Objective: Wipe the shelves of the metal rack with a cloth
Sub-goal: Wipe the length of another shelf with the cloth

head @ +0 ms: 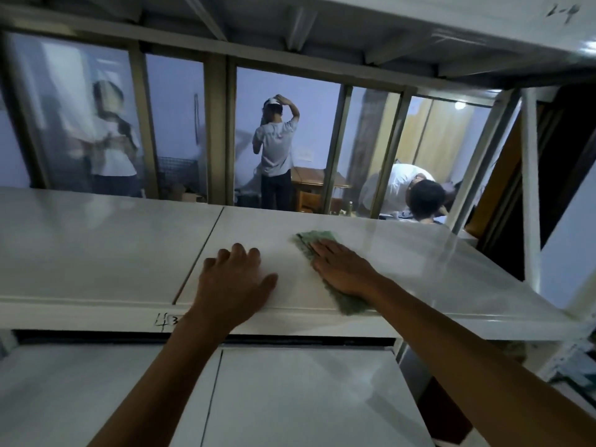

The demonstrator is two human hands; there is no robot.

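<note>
A white metal rack fills the view, with its middle shelf (106, 253) at chest height. A green cloth (317, 238) lies flat on the right half of that shelf, running from mid-depth to the front edge. My right hand (343, 269) presses on the cloth with straight fingers, palm down. My left hand (233, 279) rests on the bare shelf just left of the cloth, fingers slightly bent, holding nothing. A lower shelf (290, 398) shows beneath my forearms.
An upper shelf (419, 24) hangs overhead. A white upright post (530, 188) stands at the rack's right end. Behind the rack is a glass partition with metal frames (216, 130); three people are beyond it. A seam (206, 246) splits the shelf panels.
</note>
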